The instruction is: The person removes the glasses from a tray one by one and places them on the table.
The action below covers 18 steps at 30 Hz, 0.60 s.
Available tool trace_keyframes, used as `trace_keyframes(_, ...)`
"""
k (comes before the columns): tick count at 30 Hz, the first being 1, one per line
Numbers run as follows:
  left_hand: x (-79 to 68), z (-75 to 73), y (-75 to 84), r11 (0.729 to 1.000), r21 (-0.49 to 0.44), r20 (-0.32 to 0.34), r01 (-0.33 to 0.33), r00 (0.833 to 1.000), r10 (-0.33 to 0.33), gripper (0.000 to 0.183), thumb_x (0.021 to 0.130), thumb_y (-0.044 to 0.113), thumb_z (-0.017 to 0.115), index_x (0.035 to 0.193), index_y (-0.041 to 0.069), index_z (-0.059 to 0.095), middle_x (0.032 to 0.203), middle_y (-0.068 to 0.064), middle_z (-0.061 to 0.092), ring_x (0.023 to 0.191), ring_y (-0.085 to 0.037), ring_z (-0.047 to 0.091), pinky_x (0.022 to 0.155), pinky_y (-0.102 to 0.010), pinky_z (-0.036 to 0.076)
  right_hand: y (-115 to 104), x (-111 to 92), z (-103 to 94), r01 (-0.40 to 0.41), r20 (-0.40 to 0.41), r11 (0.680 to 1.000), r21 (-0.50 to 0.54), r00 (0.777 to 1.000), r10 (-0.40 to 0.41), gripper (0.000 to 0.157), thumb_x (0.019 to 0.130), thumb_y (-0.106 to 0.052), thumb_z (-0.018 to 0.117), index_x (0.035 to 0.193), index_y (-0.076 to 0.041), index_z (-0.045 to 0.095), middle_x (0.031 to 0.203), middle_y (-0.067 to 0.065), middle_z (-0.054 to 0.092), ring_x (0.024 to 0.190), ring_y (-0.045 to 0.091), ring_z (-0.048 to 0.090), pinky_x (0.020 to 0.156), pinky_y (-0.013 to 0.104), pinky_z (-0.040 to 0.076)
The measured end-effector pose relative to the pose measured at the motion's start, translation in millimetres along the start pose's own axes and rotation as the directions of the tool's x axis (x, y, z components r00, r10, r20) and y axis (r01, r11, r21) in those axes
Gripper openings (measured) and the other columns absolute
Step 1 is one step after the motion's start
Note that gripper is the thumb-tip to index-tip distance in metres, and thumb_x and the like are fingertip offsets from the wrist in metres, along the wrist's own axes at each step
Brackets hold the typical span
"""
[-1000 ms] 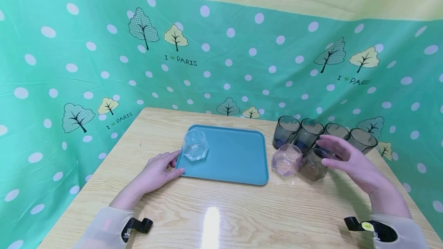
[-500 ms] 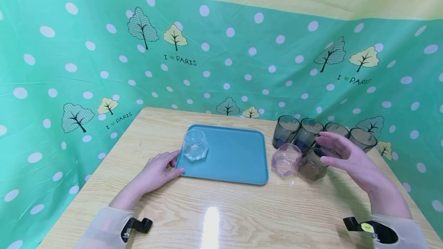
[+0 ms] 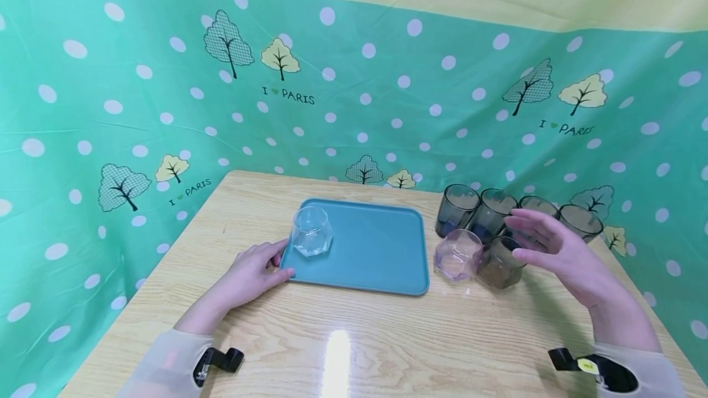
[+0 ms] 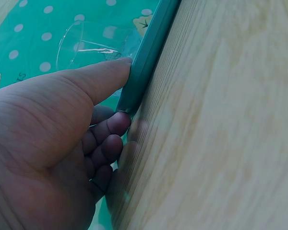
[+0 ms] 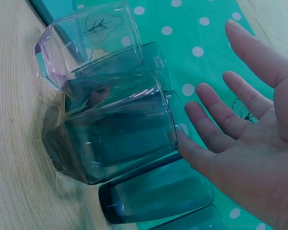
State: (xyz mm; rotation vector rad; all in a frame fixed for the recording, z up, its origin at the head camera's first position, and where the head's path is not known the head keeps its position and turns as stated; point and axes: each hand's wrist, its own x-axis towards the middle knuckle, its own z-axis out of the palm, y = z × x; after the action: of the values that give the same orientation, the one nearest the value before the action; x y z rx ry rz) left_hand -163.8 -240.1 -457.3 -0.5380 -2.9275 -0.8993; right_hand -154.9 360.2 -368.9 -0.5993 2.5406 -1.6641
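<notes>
My left hand [image 3: 251,278] pinches the near left corner of the blue tray [image 3: 376,250], thumb on the rim and fingertips at its outer edge in the left wrist view. A clear glass with a faceted base [image 3: 311,235] stands upright on the tray's left side. My right hand [image 3: 566,260] is spread, with nothing in it, above and to the right of a smoky grey glass with a faceted base [image 5: 115,129]. In the right wrist view, its fingers overlap that glass's rim. A pale pink faceted glass [image 3: 458,257] stands beside the smoky one, just right of the tray.
Behind those two glasses, several tall dark grey glasses [image 3: 459,209] stand in a row near the table's back right edge. The wooden table [image 3: 387,343] ends at a green dotted curtain [image 3: 354,97] behind and at the sides.
</notes>
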Motion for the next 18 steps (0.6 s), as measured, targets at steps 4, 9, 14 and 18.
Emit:
trace_keyframes(4, 0.4, 0.4, -0.9, 1.000, -0.001, 0.001, -0.001, 1.000, 0.001, 0.073, 0.102, 0.037, 0.082, 0.156, -0.006, 0.057, 0.098, 0.007, 0.057, 0.088, -0.015, 0.048, 0.087, -0.046, 0.035, -3.6, 0.6, 2.3, 0.006, 0.006, 1.000, -0.003, 1.000, -0.006, 0.069, 0.106, 0.007, 0.066, 0.168, -0.005, 0.038, 0.158, -0.003, 0.056, 0.140, 0.000, 0.056, 0.104, 0.016, 0.048)
trace_keyframes(9, 0.9, 0.3, -1.5, 1.000, 0.004, 0.000, 0.001, 1.000, -0.001, 0.073, 0.102, 0.038, 0.082, 0.156, -0.005, 0.057, 0.098, 0.007, 0.057, 0.088, -0.016, 0.048, 0.087, -0.045, 0.035, -10.5, 3.3, 7.9, -0.015, 0.001, 0.999, -0.029, 1.000, 0.015, 0.069, 0.106, 0.004, 0.069, 0.168, -0.006, 0.039, 0.158, -0.004, 0.057, 0.139, -0.002, 0.055, 0.104, 0.017, 0.048)
trace_keyframes(14, 0.5, -0.2, -0.8, 1.000, -0.003, 0.005, 0.007, 1.000, -0.007, 0.073, 0.102, 0.037, 0.082, 0.156, -0.005, 0.056, 0.098, 0.007, 0.057, 0.089, -0.016, 0.049, 0.088, -0.046, 0.035, -13.6, 7.7, 13.0, -0.011, -0.002, 1.000, -0.026, 1.000, 0.011, 0.070, 0.104, 0.006, 0.070, 0.167, -0.005, 0.040, 0.160, 0.006, 0.055, 0.140, 0.001, 0.056, 0.106, 0.018, 0.047)
trace_keyframes(18, 0.0, -0.2, 0.2, 1.000, -0.008, 0.009, 0.013, 1.000, -0.013, 0.074, 0.102, 0.038, 0.082, 0.157, -0.005, 0.056, 0.098, 0.007, 0.057, 0.090, -0.017, 0.049, 0.089, -0.046, 0.035, -14.8, 11.3, 15.7, 0.014, 0.029, 1.000, -0.005, 0.999, -0.013, 0.071, 0.105, 0.007, 0.069, 0.168, -0.007, 0.039, 0.162, 0.007, 0.054, 0.141, 0.001, 0.055, 0.107, 0.018, 0.046)
